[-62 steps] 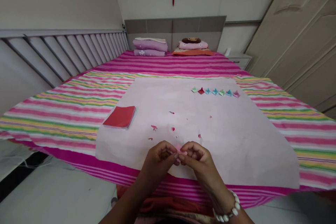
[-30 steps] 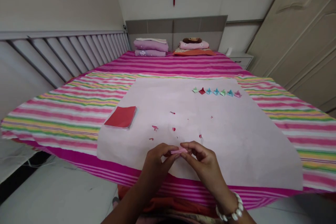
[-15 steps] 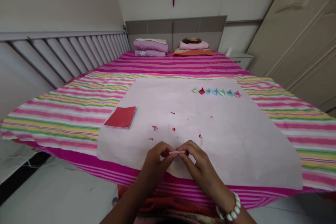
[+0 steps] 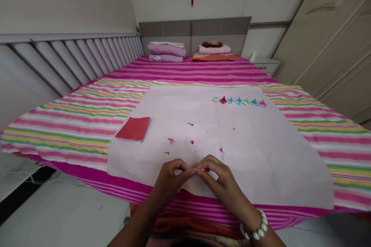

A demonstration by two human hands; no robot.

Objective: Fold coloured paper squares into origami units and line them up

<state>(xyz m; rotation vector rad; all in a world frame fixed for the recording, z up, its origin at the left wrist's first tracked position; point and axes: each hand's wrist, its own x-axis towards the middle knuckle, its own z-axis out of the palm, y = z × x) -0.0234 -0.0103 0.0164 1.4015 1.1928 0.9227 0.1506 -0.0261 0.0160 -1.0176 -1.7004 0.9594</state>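
Between my fingertips is a small folded piece of pink paper (image 4: 199,169), seen nearly edge-on and mostly covered by the fingers. My left hand (image 4: 173,175) pinches its left end, and my right hand (image 4: 216,173) pinches its right end. Both hands are just above the near edge of a large white sheet (image 4: 261,162). Beyond them lie several small red scraps, one a pink-red piece (image 4: 171,141). At the far right of the sheet stands a row of small folded paper boats, among them a red boat (image 4: 223,100) and a pink boat (image 4: 262,103).
A stack of square paper with red on top (image 4: 133,129) lies on the sheet's left side. Striped bedding (image 4: 72,123) surrounds the sheet. Folded purple bedding (image 4: 167,50) and a pink pile (image 4: 214,49) rest by the headboard. A railing (image 4: 72,61) runs along the left.
My left fingers have moved slightly right along the pink paper, and less of it shows between the hands. The boats, scraps and paper stack stay where they were.
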